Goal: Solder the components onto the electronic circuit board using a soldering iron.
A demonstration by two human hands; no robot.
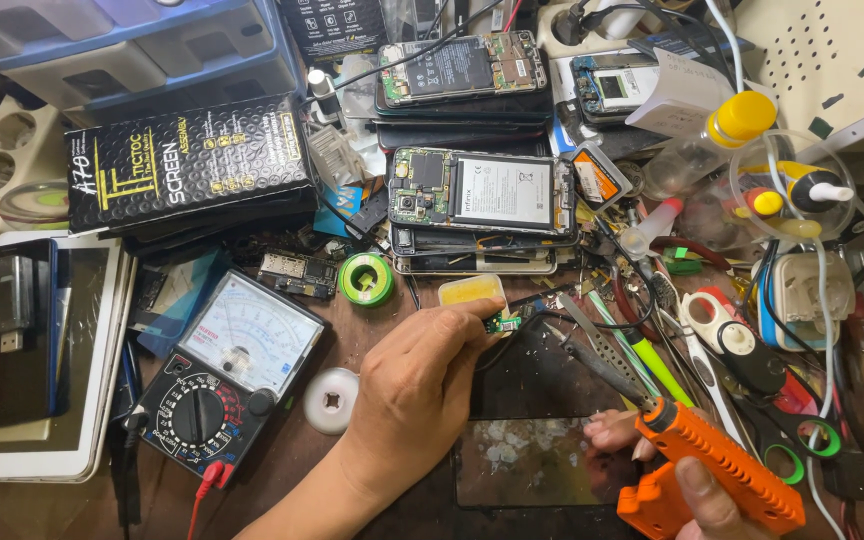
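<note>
Head view: the left hand (422, 385) is pinching a small green circuit board (502, 323) at mid-worktop, while the right hand (687, 480) is gripping an orange soldering iron (717, 462) near the front edge. A black box with yellow lettering (187, 165) is lying toward the back left corner.

Small green circuit board (503, 323), pinched at fingertips above the dark mat. Orange soldering iron (717, 462), gripped, tip angled up-left toward the board.

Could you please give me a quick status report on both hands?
Left hand pinching small green circuit board. Right hand gripping orange soldering iron, tip short of board. Tweezers lie close alongside.
</note>
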